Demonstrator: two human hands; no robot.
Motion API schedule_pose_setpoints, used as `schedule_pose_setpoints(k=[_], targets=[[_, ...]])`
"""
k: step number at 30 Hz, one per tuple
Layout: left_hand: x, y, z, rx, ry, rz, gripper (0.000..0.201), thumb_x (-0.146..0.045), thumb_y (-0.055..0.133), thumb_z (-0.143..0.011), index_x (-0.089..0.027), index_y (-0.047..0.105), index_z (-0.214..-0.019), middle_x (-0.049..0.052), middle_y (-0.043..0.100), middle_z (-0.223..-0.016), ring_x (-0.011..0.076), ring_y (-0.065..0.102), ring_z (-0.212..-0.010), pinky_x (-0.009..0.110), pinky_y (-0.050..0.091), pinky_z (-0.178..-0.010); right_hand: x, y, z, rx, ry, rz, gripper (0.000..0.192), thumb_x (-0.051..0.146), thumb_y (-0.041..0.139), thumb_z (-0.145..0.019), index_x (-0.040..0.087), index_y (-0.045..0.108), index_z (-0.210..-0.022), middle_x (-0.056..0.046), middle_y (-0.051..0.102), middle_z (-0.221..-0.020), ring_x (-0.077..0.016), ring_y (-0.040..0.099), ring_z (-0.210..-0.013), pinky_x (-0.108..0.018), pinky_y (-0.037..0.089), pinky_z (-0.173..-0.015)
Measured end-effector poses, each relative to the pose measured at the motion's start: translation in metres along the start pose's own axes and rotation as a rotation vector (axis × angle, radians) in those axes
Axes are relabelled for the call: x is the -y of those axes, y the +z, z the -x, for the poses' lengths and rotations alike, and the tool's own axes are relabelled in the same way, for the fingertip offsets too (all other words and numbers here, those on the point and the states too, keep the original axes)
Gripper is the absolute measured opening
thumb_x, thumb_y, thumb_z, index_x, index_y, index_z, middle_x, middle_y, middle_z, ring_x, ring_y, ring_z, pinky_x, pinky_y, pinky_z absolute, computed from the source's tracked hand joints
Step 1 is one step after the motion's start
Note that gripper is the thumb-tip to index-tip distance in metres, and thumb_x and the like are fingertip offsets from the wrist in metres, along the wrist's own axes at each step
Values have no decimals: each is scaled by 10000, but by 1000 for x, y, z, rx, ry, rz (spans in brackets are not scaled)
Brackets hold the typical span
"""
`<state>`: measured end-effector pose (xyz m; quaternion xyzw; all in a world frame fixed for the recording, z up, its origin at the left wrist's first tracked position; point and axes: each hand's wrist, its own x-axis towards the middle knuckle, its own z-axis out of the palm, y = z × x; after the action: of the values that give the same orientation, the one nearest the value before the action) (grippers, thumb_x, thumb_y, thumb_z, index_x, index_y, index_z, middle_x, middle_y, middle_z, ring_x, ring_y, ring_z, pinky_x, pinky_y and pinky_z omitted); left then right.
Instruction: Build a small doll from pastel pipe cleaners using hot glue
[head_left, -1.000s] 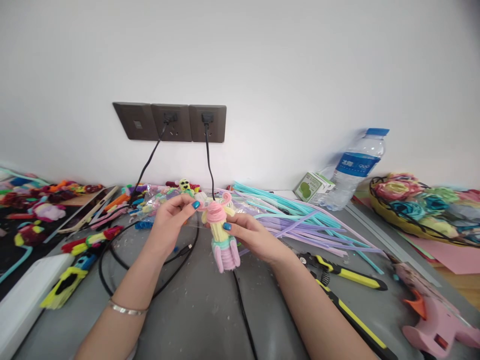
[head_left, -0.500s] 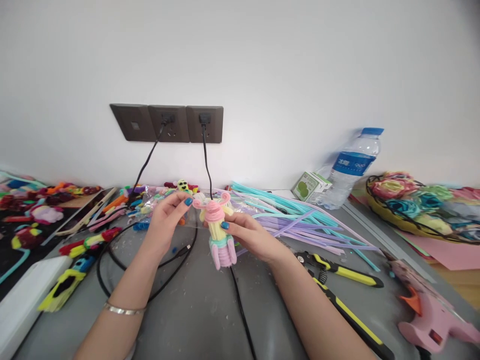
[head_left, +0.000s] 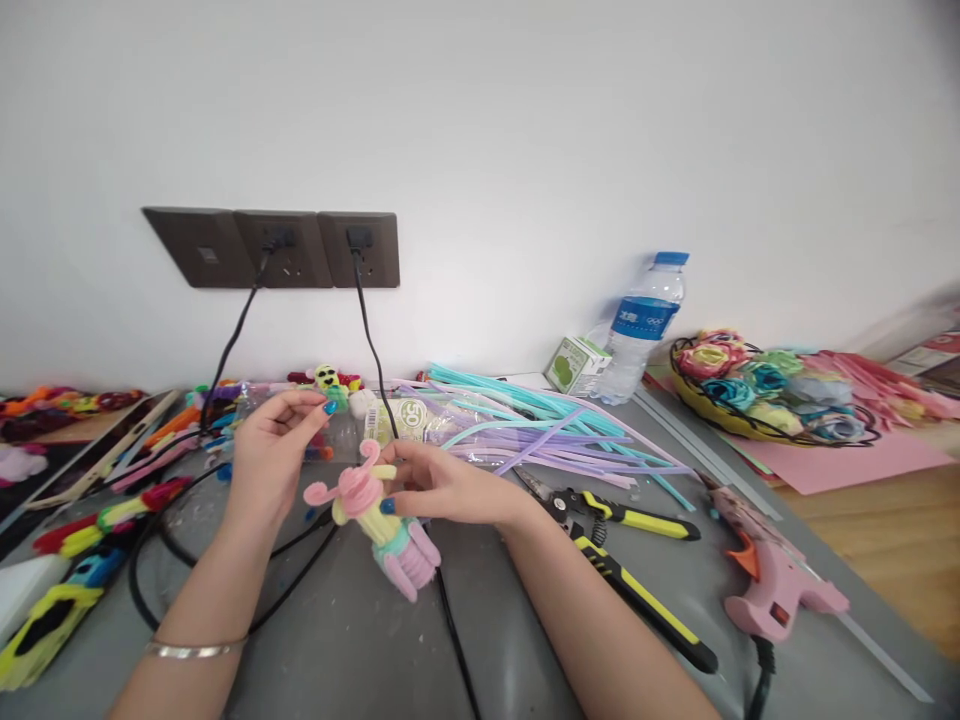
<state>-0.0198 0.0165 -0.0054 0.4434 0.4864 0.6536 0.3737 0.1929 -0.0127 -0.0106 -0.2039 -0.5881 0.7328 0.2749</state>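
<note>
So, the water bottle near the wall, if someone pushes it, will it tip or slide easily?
The water bottle stands upright, tall and narrow, so a push near its blue cap would probably tip it. Its body looks clear and possibly nearly empty, so it is likely light and would slide or fall easily. Once down, its round shape would likely roll toward the green carton beside it.

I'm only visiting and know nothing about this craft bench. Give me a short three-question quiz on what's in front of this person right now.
1. True or false: the right hand holds the pipe-cleaner doll.
2. Which tool lies nearest the right forearm? A) pink glue gun B) yellow-handled pliers C) water bottle
3. Fill in: the left hand is raised beside the doll with thumb and forefinger ____.

Key: 1 true; 2 B; 3 pinched together, though anything between them is too small to tell.
</note>
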Motion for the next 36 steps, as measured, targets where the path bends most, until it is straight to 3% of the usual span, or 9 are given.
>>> schedule_pose_setpoints(k=[6,12,17,20,24,28,32,36], targets=[[6,-4,-2,1,-79,-65,277,-319,848,-568,-156,756,-772,3,653,-634,126,586,-565,205,474,-478,1,2,1,28,106,194,238,220,695,-789,203,537,-966,39,641,-767,-105,525,-661,-231,396,-632],[2,-4,-2,-13,-145,-100,281,-289,843,-525,-159,790,-769,23,677,-623,135,608,-561,202,497,-462,-2,3,-1,5,62,323,248,159,656,-801,199,544,-1018,52,635,-727,-114,537,-655,-245,414,-653],[-1,-4,-3,-19,-158,-68,318,-295,864,-502,-163,804,-785,48,727,-690,156,649,-597,212,528,-471,-4,2,-2,-26,-18,218,278,191,659,-828,185,557,-1087,44,604,-746,-109,517,-669,-237,395,-641],[-2,-3,-2,5,-151,-50,346,-303,892,-483,-159,803,-786,57,750,-741,152,662,-615,211,541,-500,-4,1,-3,-76,-93,61,329,295,702,-834,192,550,-1108,-7,650,-908,-132,589,-790,-260,447,-732],[-4,-1,0,30,-142,-28,427,-342,922,-487,-155,802,-853,74,769,-824,159,673,-668,212,537,-523,-2,0,-7,-185,-182,-69,421,374,756,-797,212,561,-1133,-35,681,-1029,-170,638,-953,-297,481,-871],[-5,1,0,38,-126,-4,431,-335,916,-505,-151,794,-877,67,758,-835,156,673,-700,221,546,-572,0,-3,-9,-335,-254,-69,390,379,753,-781,229,597,-1106,-23,703,-985,-175,644,-904,-297,495,-824],[-3,-2,-2,-7,-75,21,293,-285,877,-535,-161,770,-778,-4,671,-662,101,598,-585,203,519,-562,1,-9,-11,-607,-329,-138,382,385,751,-739,234,621,-1065,-23,700,-946,-167,617,-806,-273,471,-698],[-3,-3,-4,-49,-75,33,261,-262,861,-524,-158,744,-733,-33,614,-596,78,534,-522,195,471,-519,6,-17,-10,-862,-470,-287,321,363,737,-708,236,622,-980,-16,675,-917,-156,598,-787,-274,470,-695]])
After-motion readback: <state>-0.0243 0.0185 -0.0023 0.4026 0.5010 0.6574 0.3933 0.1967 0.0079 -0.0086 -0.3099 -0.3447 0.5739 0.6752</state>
